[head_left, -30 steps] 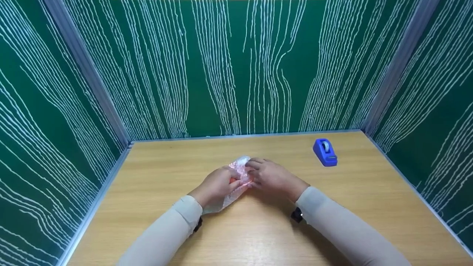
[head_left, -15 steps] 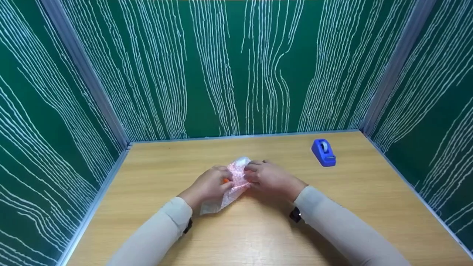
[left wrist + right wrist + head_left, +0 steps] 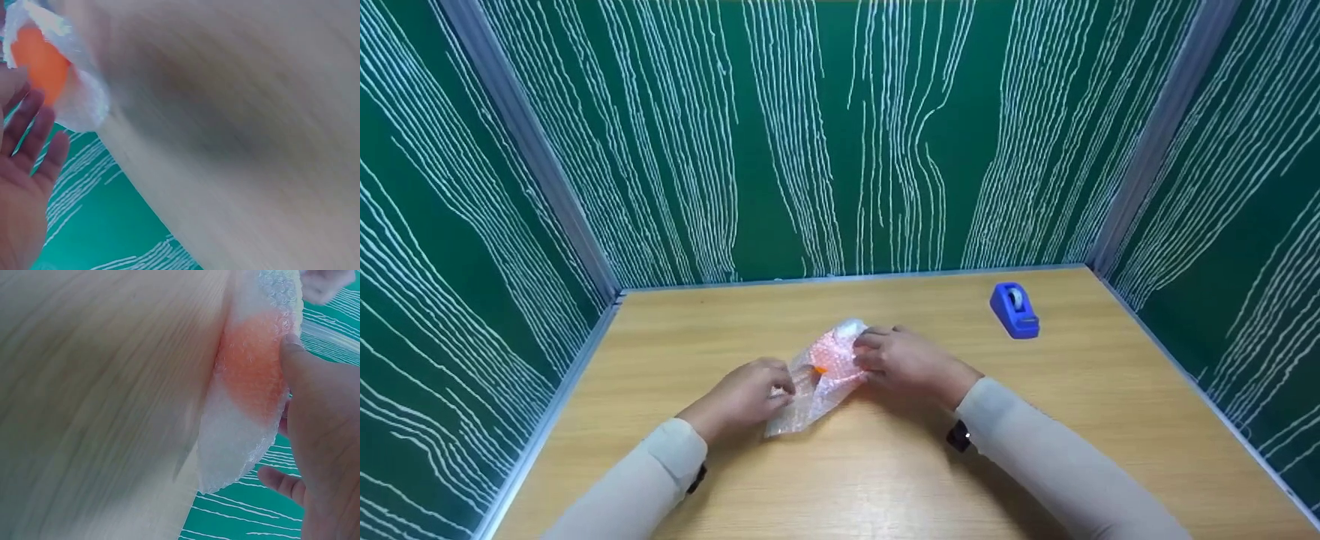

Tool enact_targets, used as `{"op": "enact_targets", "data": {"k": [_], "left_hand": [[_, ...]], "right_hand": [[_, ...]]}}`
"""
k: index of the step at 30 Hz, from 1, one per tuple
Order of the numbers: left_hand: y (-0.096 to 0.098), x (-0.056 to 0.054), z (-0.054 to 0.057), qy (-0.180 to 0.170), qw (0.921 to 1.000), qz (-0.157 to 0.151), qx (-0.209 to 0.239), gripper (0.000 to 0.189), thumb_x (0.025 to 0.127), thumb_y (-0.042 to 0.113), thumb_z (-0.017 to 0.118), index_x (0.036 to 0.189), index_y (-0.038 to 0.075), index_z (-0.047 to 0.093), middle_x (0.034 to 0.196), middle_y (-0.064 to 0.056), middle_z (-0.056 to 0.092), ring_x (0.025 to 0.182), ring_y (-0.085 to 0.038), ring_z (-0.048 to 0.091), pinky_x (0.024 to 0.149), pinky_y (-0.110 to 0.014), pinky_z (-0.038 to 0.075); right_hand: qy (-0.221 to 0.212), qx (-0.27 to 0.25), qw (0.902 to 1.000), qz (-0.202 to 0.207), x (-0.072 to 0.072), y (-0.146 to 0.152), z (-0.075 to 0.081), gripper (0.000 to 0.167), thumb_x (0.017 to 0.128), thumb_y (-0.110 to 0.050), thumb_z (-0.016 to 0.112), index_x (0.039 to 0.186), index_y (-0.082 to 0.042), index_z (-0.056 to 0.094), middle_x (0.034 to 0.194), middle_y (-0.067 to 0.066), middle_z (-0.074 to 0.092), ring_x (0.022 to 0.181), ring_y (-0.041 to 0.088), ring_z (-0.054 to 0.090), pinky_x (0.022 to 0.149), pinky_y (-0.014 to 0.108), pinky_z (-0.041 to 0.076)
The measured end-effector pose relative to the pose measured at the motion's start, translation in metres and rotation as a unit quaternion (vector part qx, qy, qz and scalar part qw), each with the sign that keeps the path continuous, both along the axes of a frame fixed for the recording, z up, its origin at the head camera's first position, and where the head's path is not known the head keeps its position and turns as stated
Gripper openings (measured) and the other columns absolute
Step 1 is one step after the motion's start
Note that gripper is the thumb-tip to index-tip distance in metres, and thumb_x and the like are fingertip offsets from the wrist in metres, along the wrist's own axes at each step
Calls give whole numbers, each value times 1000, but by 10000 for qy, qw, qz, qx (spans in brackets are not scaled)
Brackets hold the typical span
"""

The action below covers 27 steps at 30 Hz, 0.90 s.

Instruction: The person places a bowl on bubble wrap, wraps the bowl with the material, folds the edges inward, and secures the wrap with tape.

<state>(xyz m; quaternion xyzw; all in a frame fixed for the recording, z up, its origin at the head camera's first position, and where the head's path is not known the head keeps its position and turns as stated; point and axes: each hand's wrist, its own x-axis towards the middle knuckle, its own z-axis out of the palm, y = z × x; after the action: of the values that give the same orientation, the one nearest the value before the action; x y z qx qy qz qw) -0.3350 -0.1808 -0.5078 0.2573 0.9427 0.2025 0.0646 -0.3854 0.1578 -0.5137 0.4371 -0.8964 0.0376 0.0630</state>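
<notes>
A sheet of clear bubble wrap [image 3: 836, 360] lies folded over a smooth orange object at the table's middle. Through the wrap the object [image 3: 256, 363] looks reddish orange and rounded; its kind does not show. At the left opening, a bare bright orange part [image 3: 42, 64] peeks out. My left hand [image 3: 744, 397] is at the wrap's left flap, thumb and forefinger pinching its edge, the other fingers loose [image 3: 36, 126]. From the right side, my right hand [image 3: 904, 364] holds the wrapped bundle, its thumb [image 3: 292, 349] lying on the wrap over the orange object.
A blue tape dispenser [image 3: 1015, 310] with a roll of tape stands at the back right of the wooden table [image 3: 885, 472]. Green panels [image 3: 780, 150] with white wavy lines enclose the back and both sides.
My left hand has drawn back left from the bundle to the flap, uncovering more of the bubble wrap and the orange part. The right hand stays almost in place.
</notes>
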Motion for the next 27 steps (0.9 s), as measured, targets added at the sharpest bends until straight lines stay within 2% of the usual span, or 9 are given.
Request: {"op": "enact_targets", "data": {"k": [4,10,12,14,18,21,24,27], "left_hand": [[-11,3,-2,-127,9987,-372,-318,13,105,16,82,114,23,89,118,6,78,118,-19,71,120,-50,59],[-18,7,0,-479,9964,-645,-260,25,96,3,87,112,22,88,111,6,79,103,-17,69,106,-46,64],[-18,9,2,-646,9957,-640,-191,31,91,3,90,116,21,88,114,5,79,104,-19,69,106,-47,63],[-18,11,4,-834,9949,-545,-162,39,86,3,94,120,22,87,119,5,79,108,-20,69,111,-49,61],[-17,12,8,-1083,9933,-336,-212,50,80,6,100,123,27,86,124,8,77,115,-19,68,122,-53,56],[-15,11,9,-1058,9934,-366,-259,47,81,9,102,121,26,86,119,8,77,109,-19,68,115,-51,60],[-15,9,8,-967,9945,-332,-241,39,87,11,99,121,23,87,115,7,79,103,-18,68,109,-48,63],[-15,8,5,-803,9962,-248,-223,35,94,6,92,126,21,87,118,5,82,104,-17,71,111,-48,64]], "right_hand": [[-24,-10,10000,-1,1,-1,0,41,113,-35,73,151,-20,74,162,6,68,159,35,57,126,73,47],[114,31,9999,116,0,-2,1,36,112,-34,74,146,-20,78,159,7,69,156,36,60,125,72,49],[259,53,9994,223,0,-2,1,33,113,-32,74,142,-20,80,156,8,71,153,37,62,123,70,52],[328,34,9991,279,-1,-3,0,31,113,-31,74,140,-19,81,154,9,72,151,36,63,121,69,54],[219,11,9996,176,-1,-4,0,33,112,-34,74,142,-21,80,156,7,71,154,35,62,124,70,51],[107,16,9999,126,0,-4,2,35,112,-35,74,144,-21,79,158,6,70,155,34,61,125,71,49],[55,12,10000,81,1,-5,2,36,112,-36,74,144,-22,79,159,6,70,156,34,60,126,69,49],[1,4,10000,34,2,-4,4,37,112,-38,74,145,-23,78,160,5,69,157,33,60,128,68,48]]}}
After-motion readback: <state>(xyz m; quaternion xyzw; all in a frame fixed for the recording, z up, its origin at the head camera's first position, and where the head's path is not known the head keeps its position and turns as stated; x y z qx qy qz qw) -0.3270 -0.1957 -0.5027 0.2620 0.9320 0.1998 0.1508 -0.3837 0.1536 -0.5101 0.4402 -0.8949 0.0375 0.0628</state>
